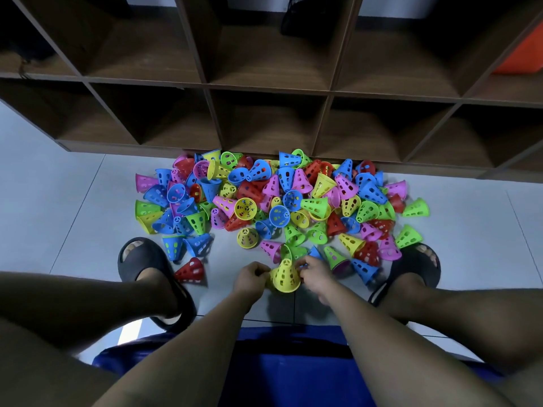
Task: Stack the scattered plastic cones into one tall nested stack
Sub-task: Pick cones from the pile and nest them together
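A yellow perforated cone stands upright on the floor between my hands, wide rim down. My left hand pinches its left rim with curled fingers. My right hand grips its right side, fingers curled. Whether other cones sit nested under the yellow one is hidden. Beyond it spreads a pile of scattered cones in blue, green, pink, red and yellow, lying on their sides or upended. A lone red cone lies on its side to the left, near my left foot.
A dark wooden cubby shelf stands right behind the pile. My feet in black slippers, the left slipper and the right slipper, flank the working spot. A blue seat is under me. Pale floor tiles lie to the left.
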`<state>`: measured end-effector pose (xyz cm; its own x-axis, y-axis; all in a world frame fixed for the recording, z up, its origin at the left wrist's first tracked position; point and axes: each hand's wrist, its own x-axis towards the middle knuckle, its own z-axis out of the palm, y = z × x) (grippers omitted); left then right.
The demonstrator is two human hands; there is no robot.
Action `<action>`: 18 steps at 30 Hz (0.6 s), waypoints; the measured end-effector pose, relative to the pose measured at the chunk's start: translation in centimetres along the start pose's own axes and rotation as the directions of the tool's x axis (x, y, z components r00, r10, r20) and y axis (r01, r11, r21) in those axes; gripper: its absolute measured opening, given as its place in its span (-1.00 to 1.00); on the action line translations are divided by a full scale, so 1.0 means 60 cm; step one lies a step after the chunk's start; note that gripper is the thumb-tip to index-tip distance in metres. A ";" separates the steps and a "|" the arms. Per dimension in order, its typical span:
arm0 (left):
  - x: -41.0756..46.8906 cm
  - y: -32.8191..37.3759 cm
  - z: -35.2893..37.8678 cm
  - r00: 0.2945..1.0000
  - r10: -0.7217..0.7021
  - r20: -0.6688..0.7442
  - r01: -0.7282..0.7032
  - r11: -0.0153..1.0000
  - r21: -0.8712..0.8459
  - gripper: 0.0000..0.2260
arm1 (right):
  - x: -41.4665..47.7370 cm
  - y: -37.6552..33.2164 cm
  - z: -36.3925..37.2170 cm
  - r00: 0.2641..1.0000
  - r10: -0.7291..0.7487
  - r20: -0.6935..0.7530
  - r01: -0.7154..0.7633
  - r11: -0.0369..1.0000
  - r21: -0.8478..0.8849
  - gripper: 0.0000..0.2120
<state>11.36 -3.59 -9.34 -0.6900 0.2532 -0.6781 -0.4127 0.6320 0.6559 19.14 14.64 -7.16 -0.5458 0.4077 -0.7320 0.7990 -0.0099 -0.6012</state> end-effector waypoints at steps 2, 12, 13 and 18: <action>0.008 -0.014 -0.009 0.999 -0.044 -0.006 0.044 0.999 -0.016 -0.90 | 0.008 0.011 0.003 0.999 -0.037 -0.021 0.034 0.994 -0.104 -0.74; 0.046 -0.027 -0.095 0.981 -0.139 -0.135 0.135 0.990 -0.041 -0.86 | 0.036 0.026 -0.010 0.992 0.000 -0.123 -0.016 0.991 -0.132 -0.77; 0.051 -0.029 -0.108 0.978 -0.147 -0.151 0.143 0.989 -0.034 -0.86 | 0.041 0.024 -0.013 0.988 -0.002 -0.156 -0.018 0.991 -0.130 -0.76; 0.066 -0.033 -0.173 0.967 -0.121 -0.224 0.144 0.986 0.086 -0.85 | 0.059 0.014 -0.036 0.940 -0.067 -0.333 0.015 0.987 -0.157 -0.72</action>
<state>3.27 -11.45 -9.88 -0.7501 0.0043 -0.6613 -0.4549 0.7224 0.5208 18.43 18.06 -9.58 -0.4826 0.6885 -0.5414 0.8207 0.1396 -0.5541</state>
